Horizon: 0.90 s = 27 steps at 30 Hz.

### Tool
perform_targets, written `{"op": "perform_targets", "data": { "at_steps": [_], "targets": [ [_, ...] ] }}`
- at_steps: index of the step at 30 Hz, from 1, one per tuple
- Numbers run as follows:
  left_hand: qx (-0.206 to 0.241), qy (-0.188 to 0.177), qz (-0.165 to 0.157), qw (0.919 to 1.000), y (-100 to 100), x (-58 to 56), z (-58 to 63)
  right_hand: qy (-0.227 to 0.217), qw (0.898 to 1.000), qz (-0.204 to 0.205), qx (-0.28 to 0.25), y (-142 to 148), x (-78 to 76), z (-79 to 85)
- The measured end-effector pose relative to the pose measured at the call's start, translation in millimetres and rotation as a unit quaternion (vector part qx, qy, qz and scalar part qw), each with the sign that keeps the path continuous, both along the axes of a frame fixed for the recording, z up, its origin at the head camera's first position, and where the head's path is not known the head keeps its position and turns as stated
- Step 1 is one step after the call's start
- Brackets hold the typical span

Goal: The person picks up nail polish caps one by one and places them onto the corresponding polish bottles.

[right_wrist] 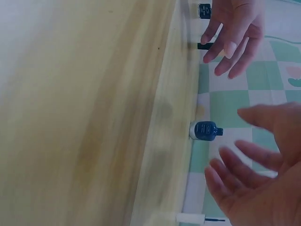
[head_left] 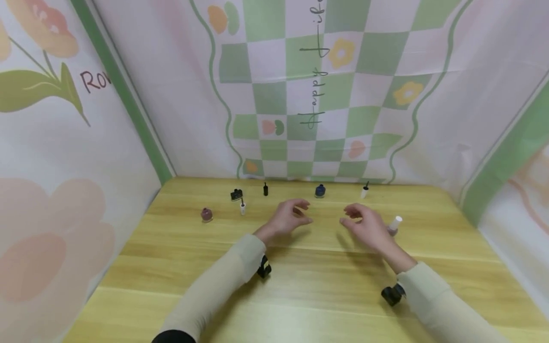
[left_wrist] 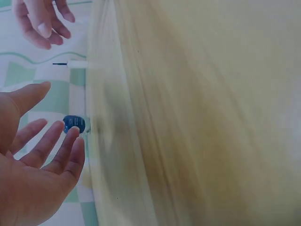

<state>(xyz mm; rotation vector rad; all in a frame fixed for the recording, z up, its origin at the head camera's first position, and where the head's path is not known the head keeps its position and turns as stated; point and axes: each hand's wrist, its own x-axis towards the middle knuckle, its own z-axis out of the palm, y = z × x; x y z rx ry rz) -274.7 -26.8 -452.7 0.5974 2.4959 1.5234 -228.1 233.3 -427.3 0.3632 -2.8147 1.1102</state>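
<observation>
My left hand (head_left: 288,217) and right hand (head_left: 366,225) hover over the table, fingers loosely bent and holding nothing. Beyond the space between them stands an uncapped dark blue nail polish bottle (head_left: 320,191). Beside the right hand, partly hidden by it, is a mauve nail polish bottle with a white cap (head_left: 396,222). A white brush cap (head_left: 364,191) stands behind that hand, brush upward. Left of the left hand are another white brush cap (head_left: 242,207), a black brush cap (head_left: 265,190), an uncapped black bottle (head_left: 236,194) and an uncapped mauve bottle (head_left: 207,215).
The wooden table (head_left: 317,295) meets a checkered fabric backdrop (head_left: 300,85) at its far edge. Printed fabric walls (head_left: 47,157) rise on both sides. Small black cameras (head_left: 264,267) sit under the wrists.
</observation>
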Motion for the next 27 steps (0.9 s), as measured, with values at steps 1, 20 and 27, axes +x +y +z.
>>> {"op": "perform_targets", "data": {
  "at_steps": [1, 20, 27],
  "targets": [
    [-0.004, 0.002, 0.003, 1.0000, 1, -1.7, 0.3, -0.007, 1.000, -0.013, -0.006, 0, -2.5, 0.0],
    [0.012, -0.042, 0.075, 0.9962, 32, -39.7, -7.7, -0.091, 0.914, -0.318, -0.234, -11, -50.6, -16.7],
    [0.016, -0.056, 0.086, 0.9946, 43, -45.3, -14.0, -0.094, 0.899, -0.334, -0.268, -10, -60.2, -23.7]
  ]
}}
